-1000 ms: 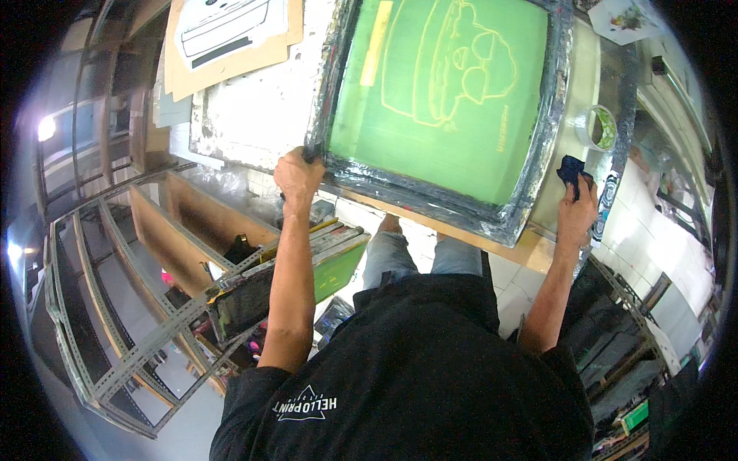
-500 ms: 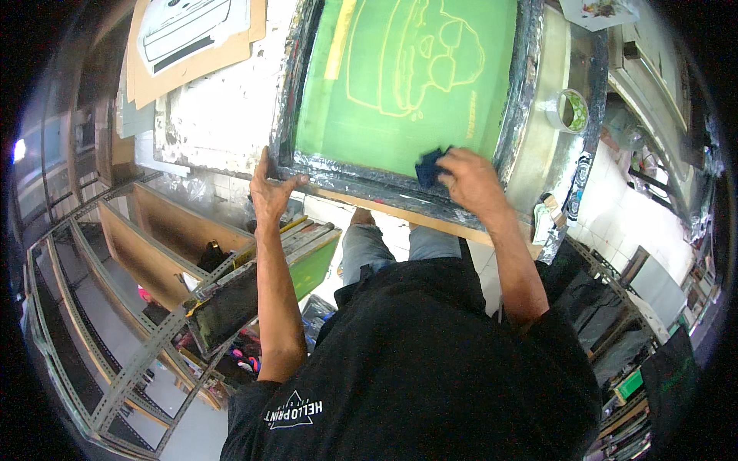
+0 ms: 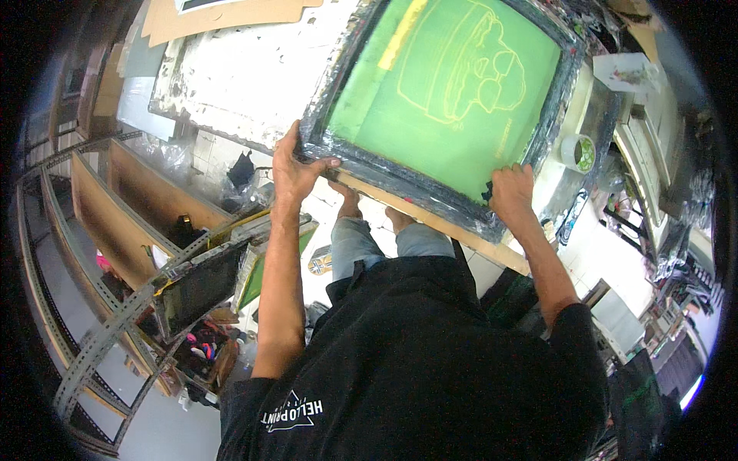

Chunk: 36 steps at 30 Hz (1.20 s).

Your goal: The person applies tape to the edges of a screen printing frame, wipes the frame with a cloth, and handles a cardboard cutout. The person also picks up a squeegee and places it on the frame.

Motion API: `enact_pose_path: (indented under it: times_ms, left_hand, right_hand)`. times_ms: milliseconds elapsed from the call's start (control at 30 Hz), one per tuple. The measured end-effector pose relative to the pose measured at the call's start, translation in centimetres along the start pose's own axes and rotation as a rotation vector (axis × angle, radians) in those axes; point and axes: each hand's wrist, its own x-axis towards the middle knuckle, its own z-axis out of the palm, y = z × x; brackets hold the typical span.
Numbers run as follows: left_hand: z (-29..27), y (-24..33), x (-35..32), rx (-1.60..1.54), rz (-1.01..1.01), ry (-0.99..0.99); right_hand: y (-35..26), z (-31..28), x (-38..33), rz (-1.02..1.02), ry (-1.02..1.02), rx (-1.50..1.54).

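A screen-printing frame [image 3: 430, 201] with a dark, paint-smeared border lies in front of me. Its green mesh [image 3: 384, 127] carries a pale yellow line drawing, and a yellow strip [image 3: 401, 34] runs along its left side. My left hand [image 3: 296, 165] grips the frame's near left corner, thumb along the near edge and fingers at the side. At the near right part of the mesh, my right hand [image 3: 511, 192] is closed round a dark cloth [image 3: 487, 192], most of it hidden by the fingers.
A white, stained board [image 3: 231, 84] lies left of the frame, with brown cardboard [image 3: 223, 19] beyond it. A tape roll [image 3: 577, 153] rests to the right. Metal racking [image 3: 108, 361] with wooden frames [image 3: 115, 223] stands at my left. A wooden edge [image 3: 430, 219] borders the table's near side.
My right hand has moved right with the cloth, to the mesh's near right corner. My left hand still holds the frame's corner. The whole view has turned and shifted.
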Motion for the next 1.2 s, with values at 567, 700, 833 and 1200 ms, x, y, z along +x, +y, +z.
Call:
enact_pose_path:
  times_ms: [567,700,833,1200]
  left_hand:
    - [0.5,-1.8,0.0,-0.036,0.082,0.108]
    - [0.6,-1.9,0.1,-0.002,0.105,0.097]
    - [0.7,-2.0,-0.2,0.016,0.141,0.087]
    - [6.5,8.7,-6.0,0.227,0.76,-0.287]
  right_hand:
    - [-12.0,-0.7,9.9,-0.243,0.253,0.76]
    - [-18.7,-2.7,14.6,-0.142,0.363,0.832]
    - [-21.9,-4.1,16.6,-0.112,0.443,0.864]
    - [1.3,-1.3,-4.1,0.499,0.916,0.882]
